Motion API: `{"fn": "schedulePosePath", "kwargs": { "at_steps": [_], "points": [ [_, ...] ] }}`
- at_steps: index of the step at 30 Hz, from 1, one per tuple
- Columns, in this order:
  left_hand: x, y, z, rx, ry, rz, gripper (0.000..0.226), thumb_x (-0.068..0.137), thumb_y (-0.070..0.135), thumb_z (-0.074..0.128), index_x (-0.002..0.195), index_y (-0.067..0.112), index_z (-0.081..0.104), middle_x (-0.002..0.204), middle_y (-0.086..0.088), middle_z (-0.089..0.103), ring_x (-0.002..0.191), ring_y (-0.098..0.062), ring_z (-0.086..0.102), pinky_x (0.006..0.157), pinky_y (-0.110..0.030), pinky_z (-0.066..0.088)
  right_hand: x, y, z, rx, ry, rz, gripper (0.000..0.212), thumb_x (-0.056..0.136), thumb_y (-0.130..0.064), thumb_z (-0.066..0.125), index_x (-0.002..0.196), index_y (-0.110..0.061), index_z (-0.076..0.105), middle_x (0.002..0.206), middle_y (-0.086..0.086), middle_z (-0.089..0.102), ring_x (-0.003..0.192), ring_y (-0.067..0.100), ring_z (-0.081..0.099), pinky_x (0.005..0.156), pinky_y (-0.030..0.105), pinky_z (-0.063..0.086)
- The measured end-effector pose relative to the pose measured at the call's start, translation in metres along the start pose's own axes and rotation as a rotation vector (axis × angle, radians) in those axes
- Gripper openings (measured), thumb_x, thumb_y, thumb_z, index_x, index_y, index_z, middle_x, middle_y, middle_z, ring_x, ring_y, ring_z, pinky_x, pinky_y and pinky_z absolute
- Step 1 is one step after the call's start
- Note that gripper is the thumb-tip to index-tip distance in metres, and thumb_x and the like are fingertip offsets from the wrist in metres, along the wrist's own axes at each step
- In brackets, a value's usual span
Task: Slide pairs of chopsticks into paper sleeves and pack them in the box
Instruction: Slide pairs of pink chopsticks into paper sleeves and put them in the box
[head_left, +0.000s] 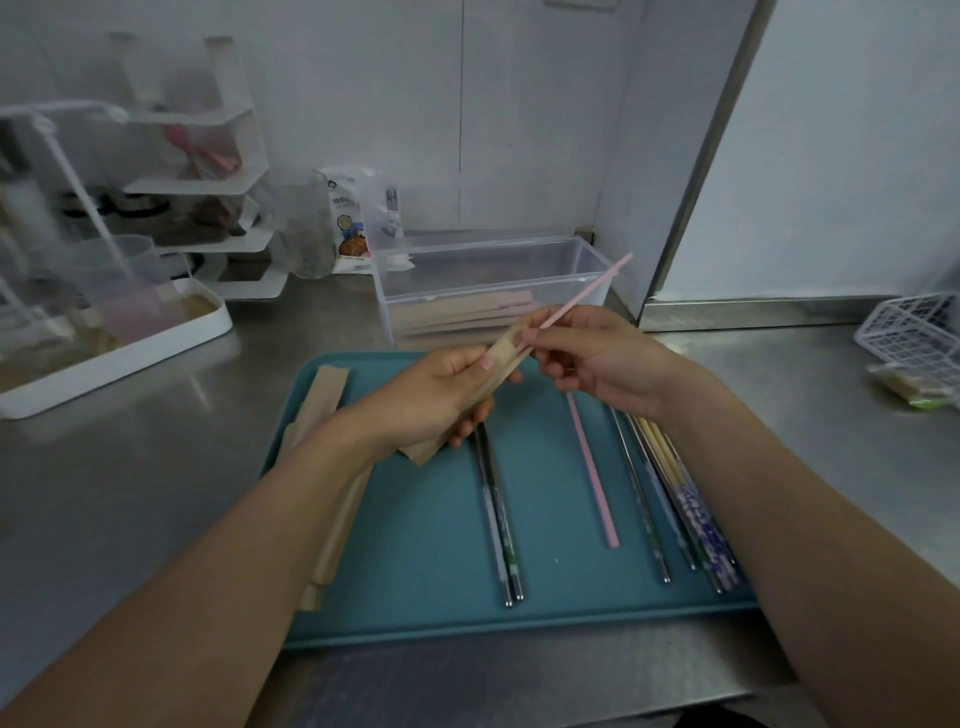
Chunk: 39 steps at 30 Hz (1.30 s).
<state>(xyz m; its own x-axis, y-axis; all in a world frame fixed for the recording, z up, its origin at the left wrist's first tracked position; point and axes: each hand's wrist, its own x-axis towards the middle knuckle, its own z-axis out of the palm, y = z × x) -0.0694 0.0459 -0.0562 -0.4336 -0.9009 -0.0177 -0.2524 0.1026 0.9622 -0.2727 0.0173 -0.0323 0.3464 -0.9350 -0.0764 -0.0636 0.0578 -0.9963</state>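
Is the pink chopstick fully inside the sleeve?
No. Only its tip enters the sleeve; most of the pink chopstick sticks out.

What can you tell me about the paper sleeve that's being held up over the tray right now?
The paper sleeve is a long, flat strip of tan kraft-looking paper, held tilted above the teal tray. The left hand grips it around its middle, thumb on top. Its open mouth points up and away toward the clear box, and its lower end sticks out below the hand. The right hand pinches a pink chopstick whose near end is at the sleeve's mouth.
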Motion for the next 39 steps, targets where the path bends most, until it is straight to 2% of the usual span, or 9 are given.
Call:
{"fn": "schedulePosePath", "kwargs": {
  "at_steps": [4,7,14,19,23,26,28,34,39],
  "points": [
    [0.000,-0.001,-0.003,0.003,0.005,-0.018,0.034,0.105,0.035,0.035,0.113,0.017,0.063,0.060,0.000,0.049,0.048,-0.010,0.045,0.043,-0.022,0.042,0.002,-0.009,-0.009,0.255,0.440,-0.194,0.041,0.094,-0.007,0.065,0.131,-0.008,0.047,0.091,0.012,0.065,0.072,0.017,0.062,0.061,0.025,0.051],
    [-0.001,-0.001,-0.003,0.013,-0.001,-0.015,0.034,0.105,0.036,0.035,0.112,0.018,0.064,0.061,0.000,0.049,0.048,-0.010,0.045,0.043,-0.022,0.042,0.001,-0.012,-0.020,0.063,0.644,-0.330,0.035,0.094,-0.003,0.064,0.127,-0.005,0.055,0.093,0.017,0.071,0.075,0.018,0.069,0.068,0.027,0.057],
    [0.000,0.001,-0.002,-0.029,0.034,-0.048,0.034,0.105,0.033,0.035,0.112,0.014,0.063,0.060,-0.001,0.050,0.045,-0.008,0.044,0.041,-0.021,0.042,-0.003,-0.005,0.000,-0.107,0.156,-0.192,0.028,0.102,-0.016,0.052,0.121,0.000,0.066,0.109,0.015,0.073,0.096,0.026,0.071,0.073,0.031,0.056],
    [0.000,0.001,-0.002,-0.036,0.053,-0.052,0.033,0.106,0.030,0.036,0.110,0.013,0.064,0.060,-0.002,0.050,0.044,-0.009,0.044,0.040,-0.020,0.041,-0.005,-0.004,-0.004,-0.153,0.007,-0.140,0.033,0.104,-0.019,0.048,0.130,-0.003,0.062,0.121,0.018,0.068,0.100,0.026,0.066,0.077,0.032,0.055],
    [0.001,-0.001,-0.003,-0.062,0.056,-0.063,0.032,0.106,0.031,0.036,0.106,0.017,0.064,0.057,0.001,0.051,0.044,-0.009,0.044,0.040,-0.021,0.041,-0.009,-0.011,-0.013,-0.249,0.072,-0.092,0.025,0.101,-0.021,0.056,0.123,-0.011,0.064,0.106,0.011,0.073,0.084,0.022,0.069,0.065,0.030,0.055],
    [0.002,-0.003,-0.004,-0.078,0.090,-0.087,0.031,0.106,0.029,0.035,0.103,0.017,0.064,0.059,-0.001,0.052,0.044,-0.010,0.046,0.040,-0.022,0.041,-0.016,-0.018,-0.025,-0.780,0.140,0.036,0.023,0.085,-0.030,0.077,0.090,-0.009,0.068,0.070,0.004,0.071,0.055,0.011,0.061,0.052,0.027,0.048],
    [0.002,-0.002,-0.004,-0.073,0.116,-0.102,0.031,0.106,0.028,0.035,0.103,0.016,0.064,0.061,-0.003,0.053,0.047,-0.011,0.049,0.042,-0.022,0.044,-0.019,-0.019,-0.022,-0.969,0.054,0.179,0.031,0.075,-0.030,0.086,0.083,-0.007,0.068,0.064,0.007,0.070,0.050,0.013,0.059,0.050,0.026,0.047],
    [0.003,-0.001,-0.001,-0.162,0.126,-0.131,0.028,0.106,0.025,0.035,0.105,0.011,0.060,0.065,-0.007,0.053,0.064,-0.017,0.061,0.054,-0.026,0.057,-0.019,-0.017,0.001,-0.972,-0.020,0.265,0.026,0.078,0.002,0.077,0.095,-0.006,0.059,0.062,0.012,0.069,0.043,0.014,0.060,0.043,0.022,0.046],
    [0.002,0.002,0.001,-0.264,0.088,-0.128,0.028,0.106,0.025,0.037,0.106,0.010,0.061,0.063,-0.005,0.054,0.067,-0.018,0.063,0.067,-0.030,0.059,-0.021,-0.016,0.009,-1.093,0.022,0.228,0.024,0.070,-0.002,0.076,0.086,-0.014,0.062,0.051,0.000,0.066,0.041,0.009,0.060,0.043,0.018,0.045]
  ]
}}
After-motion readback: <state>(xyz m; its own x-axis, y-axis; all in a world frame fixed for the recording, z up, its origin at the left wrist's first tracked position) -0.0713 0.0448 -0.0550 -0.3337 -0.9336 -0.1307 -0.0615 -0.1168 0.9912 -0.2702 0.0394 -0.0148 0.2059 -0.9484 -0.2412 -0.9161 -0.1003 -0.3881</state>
